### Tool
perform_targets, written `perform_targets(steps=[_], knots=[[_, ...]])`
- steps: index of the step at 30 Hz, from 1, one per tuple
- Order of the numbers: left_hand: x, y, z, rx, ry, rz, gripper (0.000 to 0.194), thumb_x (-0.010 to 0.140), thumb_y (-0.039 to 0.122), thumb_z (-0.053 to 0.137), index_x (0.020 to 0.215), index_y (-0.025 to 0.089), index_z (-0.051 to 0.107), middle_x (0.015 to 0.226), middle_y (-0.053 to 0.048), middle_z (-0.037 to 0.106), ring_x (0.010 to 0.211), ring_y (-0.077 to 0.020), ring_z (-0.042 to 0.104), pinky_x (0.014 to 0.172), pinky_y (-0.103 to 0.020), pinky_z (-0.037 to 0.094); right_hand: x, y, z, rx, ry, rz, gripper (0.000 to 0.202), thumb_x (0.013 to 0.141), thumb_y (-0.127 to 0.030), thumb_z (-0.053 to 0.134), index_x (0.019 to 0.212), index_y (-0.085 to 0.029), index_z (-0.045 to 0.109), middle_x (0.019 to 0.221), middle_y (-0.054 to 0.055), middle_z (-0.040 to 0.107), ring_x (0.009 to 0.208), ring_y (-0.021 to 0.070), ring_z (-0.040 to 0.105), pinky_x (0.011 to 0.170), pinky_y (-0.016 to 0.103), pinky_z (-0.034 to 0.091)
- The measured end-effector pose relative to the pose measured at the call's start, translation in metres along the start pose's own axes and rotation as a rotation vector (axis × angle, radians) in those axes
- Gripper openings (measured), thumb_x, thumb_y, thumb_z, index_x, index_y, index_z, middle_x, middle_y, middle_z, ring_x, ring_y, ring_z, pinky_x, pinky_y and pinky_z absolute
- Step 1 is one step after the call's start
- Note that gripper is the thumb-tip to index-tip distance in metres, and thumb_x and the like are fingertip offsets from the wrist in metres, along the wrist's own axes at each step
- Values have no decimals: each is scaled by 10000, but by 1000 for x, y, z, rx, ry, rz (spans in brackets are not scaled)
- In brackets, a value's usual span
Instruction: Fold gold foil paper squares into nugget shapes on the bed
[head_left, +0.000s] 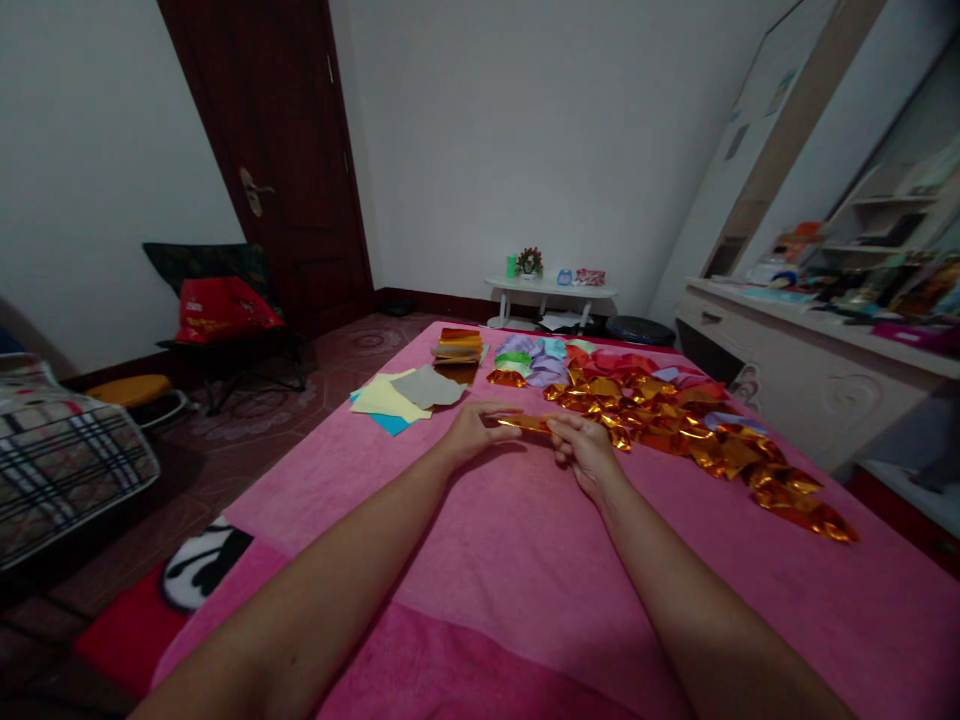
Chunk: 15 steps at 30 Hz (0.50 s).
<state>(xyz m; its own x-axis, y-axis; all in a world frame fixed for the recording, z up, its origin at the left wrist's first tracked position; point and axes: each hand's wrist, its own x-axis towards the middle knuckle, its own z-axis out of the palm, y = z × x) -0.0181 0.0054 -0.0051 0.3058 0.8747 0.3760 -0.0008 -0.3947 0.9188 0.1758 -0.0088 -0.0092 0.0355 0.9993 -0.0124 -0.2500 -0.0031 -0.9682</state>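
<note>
A narrow piece of shiny gold foil paper (531,424) is held level above the pink cloth between my two hands. Its left end is pinched by my left hand (480,430), and its right end by my right hand (583,450). Many folded gold foil pieces (675,420) lie in a long heap to the right. Purple, green and red folded pieces (544,365) sit behind and beside them. At the back left is a stack of gold and brown sheets (459,347). Grey paper (429,386) overlaps yellow paper (386,397), with blue paper (391,421) beneath.
The pink cloth (480,560) covers a large table or bed. Beyond it stands a small white table (551,289). A cluttered counter (825,320) runs along the right, and a chair with a red bag (225,308) stands at the left.
</note>
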Motion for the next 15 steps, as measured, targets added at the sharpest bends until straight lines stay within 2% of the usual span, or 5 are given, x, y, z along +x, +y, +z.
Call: perform_targets(steps=[3,6,9,12,15], knots=[[-1,0,1,40,-10,-33,291,702,289,709,915,94,739,808,-87,707,677,-145,594,632,-254,460,0,-1,0,-18,-25,28,327,587,-303,755,839,-115,663,440,-68,504,318,16,292,311,156,293],[1,-3,2,86,63,-67,218,711,293,688,783,93,740,662,-44,671,567,-108,538,555,-223,414,-2,0,3,-62,-36,1,297,618,-335,740,802,-114,664,433,-70,493,310,16,278,302,159,304],[3,-7,1,111,98,-78,221,711,312,685,724,94,719,620,-27,647,532,-94,512,519,-207,382,-4,1,6,-80,-39,-44,309,663,-420,716,751,-131,650,424,-68,482,307,31,312,303,165,317],[4,-10,1,85,113,-67,243,705,332,694,716,90,701,631,-34,651,533,-96,523,518,-206,388,-4,3,6,-107,-78,-76,395,729,-517,654,598,-151,582,373,-65,430,297,49,350,308,171,307],[3,-11,1,30,116,-74,261,698,347,706,705,86,687,606,-41,647,513,-101,535,512,-211,394,-4,5,5,-175,-99,-106,473,757,-543,623,501,-161,511,327,-66,375,286,56,360,315,173,289]])
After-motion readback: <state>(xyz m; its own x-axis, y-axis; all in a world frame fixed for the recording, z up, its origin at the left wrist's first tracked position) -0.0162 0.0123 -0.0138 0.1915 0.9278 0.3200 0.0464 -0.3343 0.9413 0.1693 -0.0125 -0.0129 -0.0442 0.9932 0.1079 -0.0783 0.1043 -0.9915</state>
